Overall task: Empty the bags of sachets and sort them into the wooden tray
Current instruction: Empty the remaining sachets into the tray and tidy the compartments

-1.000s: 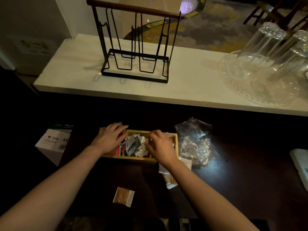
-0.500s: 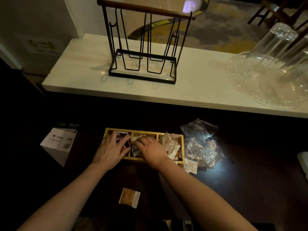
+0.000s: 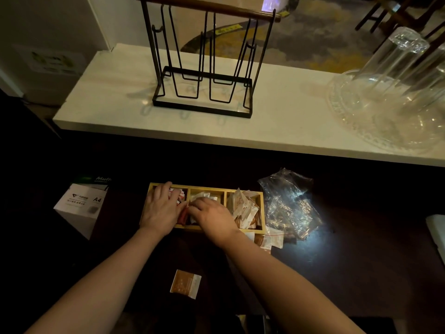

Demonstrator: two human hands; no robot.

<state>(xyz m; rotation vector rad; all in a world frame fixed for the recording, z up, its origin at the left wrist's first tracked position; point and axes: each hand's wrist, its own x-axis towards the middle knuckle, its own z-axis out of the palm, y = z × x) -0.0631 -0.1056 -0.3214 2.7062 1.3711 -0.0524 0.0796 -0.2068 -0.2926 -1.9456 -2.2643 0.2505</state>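
Note:
A wooden tray (image 3: 262, 213) with three compartments lies on the dark table. My left hand (image 3: 161, 208) lies flat over the left compartment, on red and white sachets (image 3: 181, 195). My right hand (image 3: 212, 216) reaches into the middle compartment, its fingertips pinched on sachets by the left divider; pale sachets (image 3: 203, 195) show behind it. The right compartment holds a pile of brown and white sachets (image 3: 245, 208). Crumpled clear plastic bags (image 3: 289, 203) lie right of the tray. A few sachets (image 3: 271, 239) rest by the tray's front right corner. One brown sachet (image 3: 185, 283) lies alone near me.
A white A4 paper box (image 3: 80, 206) stands left of the tray. Behind is a white counter (image 3: 108, 97) with a black wire rack (image 3: 204, 68) and a glass dish holding upturned glasses (image 3: 395, 92). A white object (image 3: 437, 232) sits at the right edge.
My right hand has moved left from the right compartment to the middle one, uncovering the brown sachet pile. My left hand stayed on the left compartment. The camera came closer.

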